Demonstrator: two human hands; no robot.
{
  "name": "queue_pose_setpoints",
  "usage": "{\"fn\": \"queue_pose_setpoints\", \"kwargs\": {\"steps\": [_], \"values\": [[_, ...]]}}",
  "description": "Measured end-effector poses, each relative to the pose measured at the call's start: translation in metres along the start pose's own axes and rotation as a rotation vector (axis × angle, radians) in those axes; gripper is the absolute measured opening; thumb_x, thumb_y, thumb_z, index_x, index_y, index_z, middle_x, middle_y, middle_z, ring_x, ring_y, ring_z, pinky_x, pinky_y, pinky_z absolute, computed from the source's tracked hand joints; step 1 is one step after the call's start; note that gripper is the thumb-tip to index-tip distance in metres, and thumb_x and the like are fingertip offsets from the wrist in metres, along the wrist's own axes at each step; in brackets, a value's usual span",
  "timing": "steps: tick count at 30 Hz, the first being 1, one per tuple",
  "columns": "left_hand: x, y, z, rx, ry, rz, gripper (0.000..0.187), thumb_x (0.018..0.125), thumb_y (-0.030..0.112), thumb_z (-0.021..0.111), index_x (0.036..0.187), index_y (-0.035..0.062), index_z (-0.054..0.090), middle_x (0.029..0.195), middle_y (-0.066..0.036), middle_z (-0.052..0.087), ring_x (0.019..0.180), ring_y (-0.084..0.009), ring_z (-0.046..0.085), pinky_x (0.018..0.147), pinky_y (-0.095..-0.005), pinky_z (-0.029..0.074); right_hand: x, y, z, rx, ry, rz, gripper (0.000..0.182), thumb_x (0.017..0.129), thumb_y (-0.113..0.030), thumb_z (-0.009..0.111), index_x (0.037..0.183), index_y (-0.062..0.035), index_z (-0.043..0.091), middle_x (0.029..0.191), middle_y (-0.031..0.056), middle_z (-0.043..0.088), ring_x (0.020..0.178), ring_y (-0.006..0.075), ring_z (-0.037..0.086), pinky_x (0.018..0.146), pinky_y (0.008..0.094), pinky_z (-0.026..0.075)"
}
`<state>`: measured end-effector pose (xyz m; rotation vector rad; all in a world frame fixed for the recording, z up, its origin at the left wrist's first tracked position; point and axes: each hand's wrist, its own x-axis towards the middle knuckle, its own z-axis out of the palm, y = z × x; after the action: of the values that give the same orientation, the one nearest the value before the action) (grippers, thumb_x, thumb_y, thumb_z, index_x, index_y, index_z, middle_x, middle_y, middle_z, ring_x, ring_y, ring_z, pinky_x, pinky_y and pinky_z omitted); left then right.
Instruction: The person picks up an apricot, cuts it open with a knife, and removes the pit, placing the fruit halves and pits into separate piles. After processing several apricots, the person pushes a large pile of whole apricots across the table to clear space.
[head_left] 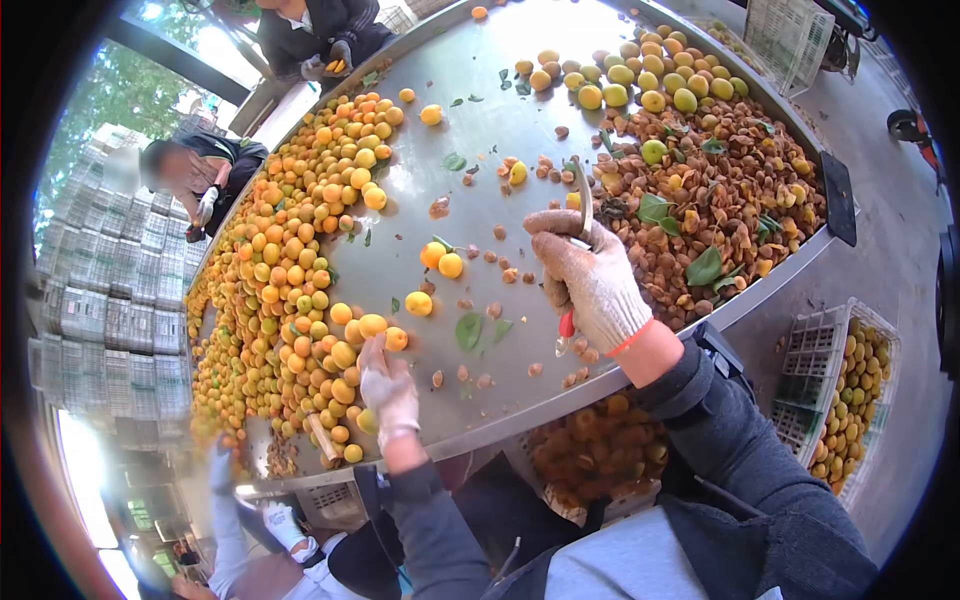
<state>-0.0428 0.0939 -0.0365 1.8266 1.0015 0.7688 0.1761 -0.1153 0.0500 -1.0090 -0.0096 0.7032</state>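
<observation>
My left hand (388, 392) reaches with loose fingers for an apricot (396, 338) at its fingertips, at the edge of the fruit heap (280, 270). It is round, orange-yellow. My right hand (585, 275) grips a knife (580, 205), blade up. Pits (700, 190) and leaves (468, 330) litter the steel worktop (480, 130); a crate (850, 390) stands right.

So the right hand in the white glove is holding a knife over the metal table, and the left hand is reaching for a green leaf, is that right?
Not quite. In the head view the left hand reaches for an orange apricot at the edge of the fruit pile, not a green leaf. The rest stands: the gloved right hand holds a knife over the metal table.
</observation>
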Motion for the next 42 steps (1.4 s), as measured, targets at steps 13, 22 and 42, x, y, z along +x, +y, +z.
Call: {"fn": "queue_pose_setpoints", "kwargs": {"steps": [13, 22, 42], "values": [[-0.019, 0.058, 0.03, -0.591, -0.177, -0.066, 0.049, 0.087, 0.002, 0.064, 0.133, 0.0017, 0.048, 0.109, -0.008, 0.059, 0.088, -0.0158, 0.064, 0.076, -0.026, 0.053, -0.013, 0.018, 0.017, -0.35, -0.216, 0.154, 0.016, 0.086, -0.014, 0.062, 0.1, -0.007, 0.067, 0.067, -0.0013, 0.057, 0.045, 0.0054, 0.045, 0.041, 0.023, 0.037], [-0.059, 0.064, 0.063, -1.04, -0.355, -0.356, 0.054, 0.086, 0.008, 0.065, 0.135, 0.0025, 0.043, 0.125, -0.014, 0.056, 0.112, -0.0253, 0.057, 0.096, -0.0377, 0.049, -0.008, 0.042, 0.007, -0.675, -0.421, 0.093, 0.025, 0.088, -0.017, 0.057, 0.112, -0.0099, 0.062, 0.089, 0.0035, 0.064, 0.063, 0.0077, 0.057, 0.048, 0.0234, 0.05], [-0.053, 0.06, 0.052, -1.44, -0.368, -0.336, 0.045, 0.089, 0.012, 0.064, 0.13, 0.0029, 0.048, 0.124, -0.016, 0.056, 0.119, -0.0324, 0.053, 0.105, -0.0497, 0.041, -0.034, 0.051, 0.017, -1.162, -0.617, -0.315, 0.032, 0.08, -0.011, 0.059, 0.111, -0.0094, 0.065, 0.086, 0.0194, 0.065, 0.079, 0.0383, 0.064, 0.07, 0.0405, 0.052]]}}
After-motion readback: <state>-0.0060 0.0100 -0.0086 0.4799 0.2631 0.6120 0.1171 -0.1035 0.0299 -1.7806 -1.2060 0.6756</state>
